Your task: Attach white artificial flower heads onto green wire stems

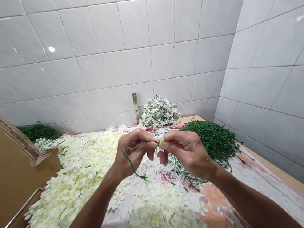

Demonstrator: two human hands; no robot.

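Note:
My left hand point(134, 149) pinches a thin green plastic stem point(131, 164) that curves down below the fingers. My right hand point(185, 150) is closed in a pinch on a small white artificial flower point(161, 142) held right at the stem's tip. Both hands meet above the table, fingertips touching. A big heap of loose white flowers point(74, 177) lies to the left and below the hands. A pile of green stems point(215, 139) lies just right of my right hand.
A floral cloth point(257, 175) covers the table, which ends at white tiled walls. A cardboard box point(6, 163) stands at the left edge. Finished white flower sprigs point(158, 112) are stacked at the back wall. More green stems point(37, 131) lie at the back left.

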